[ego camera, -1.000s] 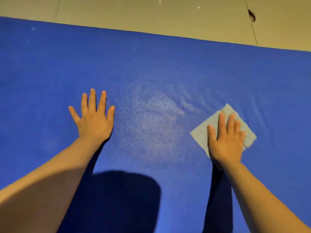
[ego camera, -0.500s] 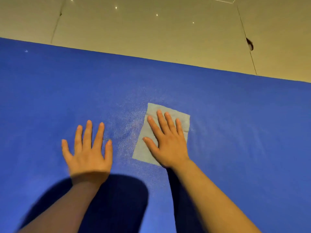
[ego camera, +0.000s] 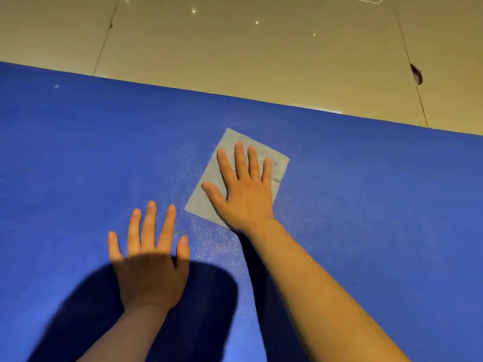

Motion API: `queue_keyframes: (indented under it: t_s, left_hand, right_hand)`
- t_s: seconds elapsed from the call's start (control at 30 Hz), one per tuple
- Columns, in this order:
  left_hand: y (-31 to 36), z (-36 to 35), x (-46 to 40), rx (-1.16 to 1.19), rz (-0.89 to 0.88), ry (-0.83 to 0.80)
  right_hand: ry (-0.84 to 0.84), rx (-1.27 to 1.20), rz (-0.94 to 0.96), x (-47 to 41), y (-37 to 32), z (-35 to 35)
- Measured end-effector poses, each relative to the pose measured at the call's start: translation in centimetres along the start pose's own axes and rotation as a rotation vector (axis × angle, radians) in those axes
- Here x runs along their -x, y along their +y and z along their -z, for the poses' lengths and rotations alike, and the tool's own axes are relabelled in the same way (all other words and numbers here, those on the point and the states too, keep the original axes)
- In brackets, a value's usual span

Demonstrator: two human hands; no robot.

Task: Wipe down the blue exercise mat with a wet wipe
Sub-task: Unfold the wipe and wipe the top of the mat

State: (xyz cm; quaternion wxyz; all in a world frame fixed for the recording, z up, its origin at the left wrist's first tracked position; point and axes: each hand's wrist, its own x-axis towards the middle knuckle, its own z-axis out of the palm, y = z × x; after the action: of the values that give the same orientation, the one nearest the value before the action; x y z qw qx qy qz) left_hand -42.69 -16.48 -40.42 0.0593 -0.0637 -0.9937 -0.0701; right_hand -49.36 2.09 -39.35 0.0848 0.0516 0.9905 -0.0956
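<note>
Nearest to the camera, the left hand [ego camera: 150, 267] lies flat on the blue exercise mat [ego camera: 366, 218] with its fingers straight and spread, holding nothing, and a dark shadow covers its back and the mat below it. A little farther, the right hand [ego camera: 243, 189] presses flat with straight fingers on the grey wet wipe [ego camera: 230, 145], which lies spread on the mat near its far edge. Beyond this edge is the beige tiled floor [ego camera: 261, 53], with a dark chip [ego camera: 417, 74] at one tile joint.
</note>
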Motion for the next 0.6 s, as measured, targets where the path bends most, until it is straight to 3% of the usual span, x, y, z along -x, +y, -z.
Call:
queue_keyframes:
  t_s: [0.07, 0.1, 0.23, 0.3, 0.37, 0.43, 0.6]
  left_hand:
    - [0.0, 0.2, -0.2, 0.005, 0.003, -0.016]
    - [0.1, 0.3, -0.2, 0.006, 0.011, -0.024]
    - [0.2, 0.3, -0.1, 0.015, 0.019, -0.032]
    - [0.1, 0.1, 0.0, 0.025, 0.007, -0.029]
    - [0.0, 0.0, 0.1, 0.024, 0.006, -0.037]
    - [0.0, 0.0, 0.1, 0.024, 0.007, -0.028]
    - [-0.1, -0.1, 0.2, 0.009, -0.019, 0.006]
  right_hand:
    - [0.004, 0.008, 0.061, -1.3, 3.2, 1.0]
    - [0.019, -0.001, 0.006, -1.9, 5.7, 1.6]
    - [0.062, -0.078, -0.495, -3.5, 16.4, 4.7]
    - [0.063, -0.128, -0.682, -4.4, 18.0, 5.5]
    - [0.083, -0.158, -0.751, -6.3, 16.4, 5.2]
    - [0.088, -0.089, -0.657, -8.5, 12.6, 4.4]
    - [0.0, 0.062, -0.127, -10.4, -0.5, 2.2]
